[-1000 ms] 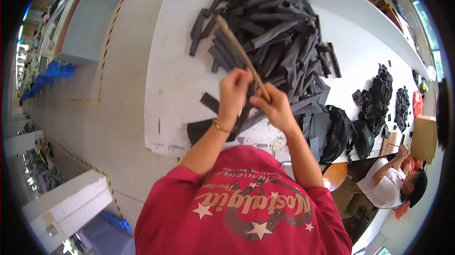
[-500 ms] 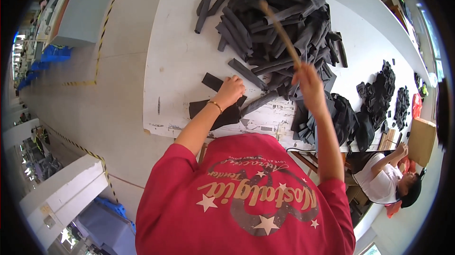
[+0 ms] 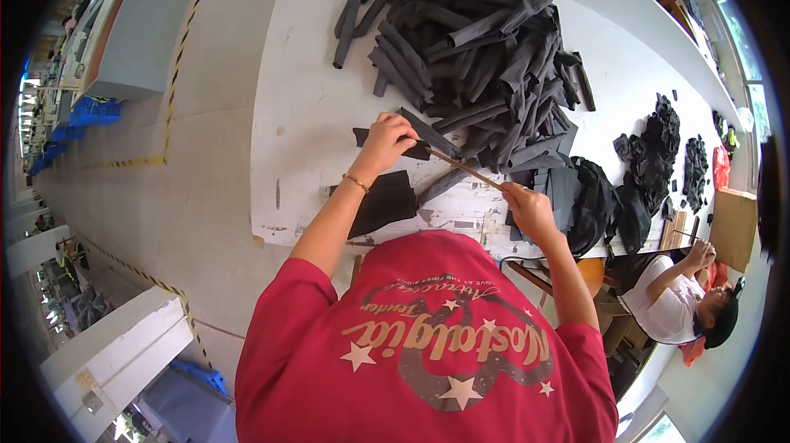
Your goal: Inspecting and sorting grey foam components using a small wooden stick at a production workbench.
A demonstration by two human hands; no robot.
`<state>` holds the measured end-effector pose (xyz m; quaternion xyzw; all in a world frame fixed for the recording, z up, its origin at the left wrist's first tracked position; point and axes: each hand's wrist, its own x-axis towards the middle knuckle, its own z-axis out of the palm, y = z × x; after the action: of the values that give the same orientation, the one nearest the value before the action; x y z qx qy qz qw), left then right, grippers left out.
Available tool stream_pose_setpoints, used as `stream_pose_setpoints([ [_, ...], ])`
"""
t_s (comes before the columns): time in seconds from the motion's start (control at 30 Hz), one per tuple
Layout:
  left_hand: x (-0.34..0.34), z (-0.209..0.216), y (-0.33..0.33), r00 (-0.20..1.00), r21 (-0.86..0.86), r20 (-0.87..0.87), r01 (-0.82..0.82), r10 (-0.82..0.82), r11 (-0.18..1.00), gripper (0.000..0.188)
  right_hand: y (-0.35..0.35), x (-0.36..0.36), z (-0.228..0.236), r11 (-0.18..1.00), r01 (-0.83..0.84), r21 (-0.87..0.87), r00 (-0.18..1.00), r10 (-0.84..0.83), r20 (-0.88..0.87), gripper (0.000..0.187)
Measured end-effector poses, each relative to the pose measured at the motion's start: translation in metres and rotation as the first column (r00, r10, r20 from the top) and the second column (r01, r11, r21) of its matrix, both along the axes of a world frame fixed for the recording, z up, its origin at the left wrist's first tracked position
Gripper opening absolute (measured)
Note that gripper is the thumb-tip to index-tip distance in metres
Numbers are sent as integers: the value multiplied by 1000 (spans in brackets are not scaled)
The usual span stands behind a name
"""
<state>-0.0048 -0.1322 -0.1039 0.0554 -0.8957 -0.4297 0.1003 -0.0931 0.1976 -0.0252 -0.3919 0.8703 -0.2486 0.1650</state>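
Right hand (image 3: pixel 531 211) grasped the wooden stick (image 3: pixel 467 170), swung down from above the dark tube pile (image 3: pixel 477 56); its tip now met left hand (image 3: pixel 385 143), uniting stick and dark strip (image 3: pixel 418 151) over white table (image 3: pixel 309 114); left's pinch, could not tell.

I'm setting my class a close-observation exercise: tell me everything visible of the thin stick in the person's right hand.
The stick is thin, light brown and nearly straight, and looks like wood or bamboo. The right hand grips its near end. From there it slants up and leftward in the picture, over the white table. Its far end reaches the left hand; whether that hand pinches it is too small to tell.
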Motion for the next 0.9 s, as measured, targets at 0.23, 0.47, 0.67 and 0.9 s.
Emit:
stream_pose_setpoints([
  [0.23,-5,71,65,915,-170,-398,-138,60,976,31,-81,19,-36,965,135,-227,930,-44,365,27],
  [0.47,25,17,73,817,906,330,-134,473,-401,28,-117,73,-36,941,212,-264,919,-100,382,27],
  [0.67,16,36,54,687,879,422,-147,592,-454,27,-107,91,-30,943,261,-208,926,-184,330,10],
  [0.9,22,24,-10,673,953,300,-236,676,-189,27,-38,93,-4,1000,9,19,821,-19,571,22],
])
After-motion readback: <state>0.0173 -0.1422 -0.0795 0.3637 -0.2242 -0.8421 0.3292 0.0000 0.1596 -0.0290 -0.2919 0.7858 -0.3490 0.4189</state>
